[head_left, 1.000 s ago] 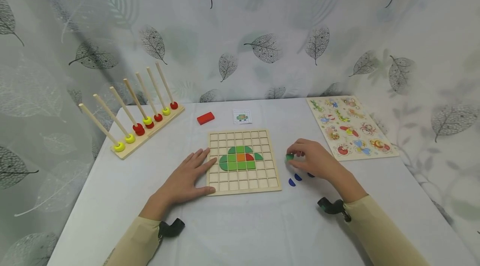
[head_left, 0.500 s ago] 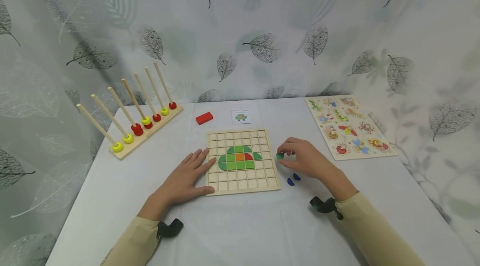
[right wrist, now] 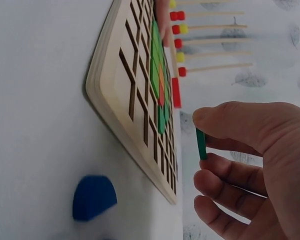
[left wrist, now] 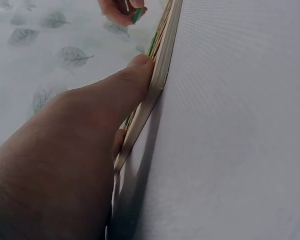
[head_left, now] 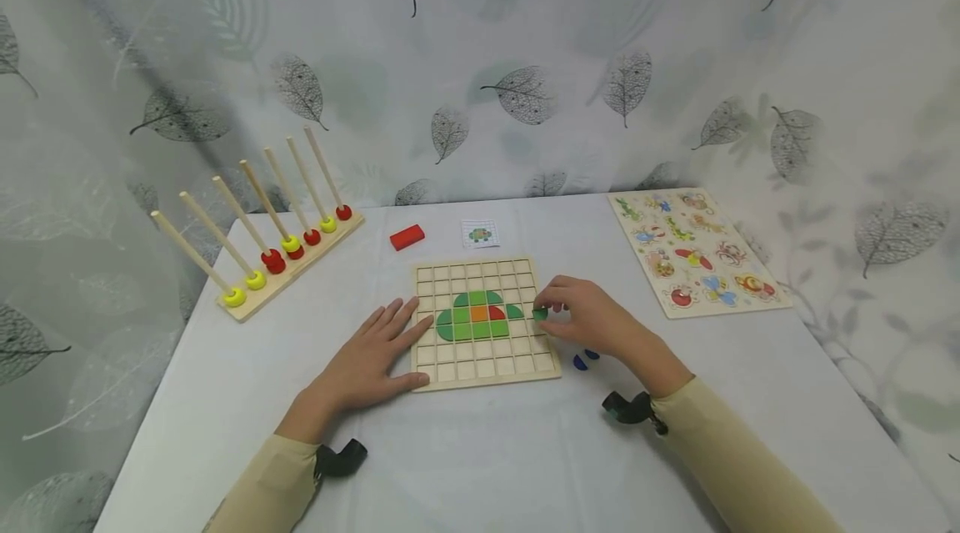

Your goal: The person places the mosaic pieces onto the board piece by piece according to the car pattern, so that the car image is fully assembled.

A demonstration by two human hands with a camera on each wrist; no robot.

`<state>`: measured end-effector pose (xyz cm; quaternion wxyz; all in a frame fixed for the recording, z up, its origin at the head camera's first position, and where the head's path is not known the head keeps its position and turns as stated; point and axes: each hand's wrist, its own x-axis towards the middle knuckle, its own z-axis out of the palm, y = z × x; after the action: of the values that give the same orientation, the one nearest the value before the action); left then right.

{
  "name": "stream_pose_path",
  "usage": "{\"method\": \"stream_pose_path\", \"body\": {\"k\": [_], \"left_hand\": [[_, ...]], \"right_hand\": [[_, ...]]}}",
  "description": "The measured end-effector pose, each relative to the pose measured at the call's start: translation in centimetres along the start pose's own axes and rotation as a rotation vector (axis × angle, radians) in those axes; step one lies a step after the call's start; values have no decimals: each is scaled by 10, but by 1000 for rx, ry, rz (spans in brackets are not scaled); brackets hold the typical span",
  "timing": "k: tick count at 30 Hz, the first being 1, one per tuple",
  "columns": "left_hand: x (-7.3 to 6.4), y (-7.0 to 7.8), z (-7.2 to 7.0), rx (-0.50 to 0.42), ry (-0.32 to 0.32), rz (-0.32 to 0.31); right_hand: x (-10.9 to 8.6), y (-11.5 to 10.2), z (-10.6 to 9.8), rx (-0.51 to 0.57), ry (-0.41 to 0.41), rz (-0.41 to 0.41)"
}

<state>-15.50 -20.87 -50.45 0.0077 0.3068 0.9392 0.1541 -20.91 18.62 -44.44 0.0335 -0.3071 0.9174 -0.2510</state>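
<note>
A wooden grid board (head_left: 446,369) lies on the white table, with green, orange and red tiles (head_left: 480,314) set in its middle squares. My left hand (head_left: 375,356) rests flat at the board's left edge, fingers spread and thumb on the near left corner. Thumb and fingers of my right hand (head_left: 588,316) pinch a green tile (right wrist: 201,144) over the board's right edge. The right wrist view shows that tile edge-on, so its full outline is hidden. Close below the right hand lie blue half-round pieces (head_left: 581,363), partly covered by it in the head view.
Behind the board lie a red block (head_left: 407,237) and a small pattern card (head_left: 481,233). At the back left stands a peg rack (head_left: 300,253) with red and yellow beads. An animal picture board (head_left: 693,253) lies at the back right, before a leaf-print curtain (head_left: 525,32).
My right hand has carried the green tile leftward from the bare table to the board's right edge. The left hand has stayed at the board.
</note>
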Motion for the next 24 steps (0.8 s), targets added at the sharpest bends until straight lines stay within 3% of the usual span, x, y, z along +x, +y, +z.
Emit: {"method": "stream_pose_path", "body": {"k": [11,24], "left_hand": [[4,-1,4,30,-19,-15],[1,0,3,12,-14,-27]], "right_hand": [[12,-7,19,6,-52,21],[17,-12,31,-55,-42,-14]]}}
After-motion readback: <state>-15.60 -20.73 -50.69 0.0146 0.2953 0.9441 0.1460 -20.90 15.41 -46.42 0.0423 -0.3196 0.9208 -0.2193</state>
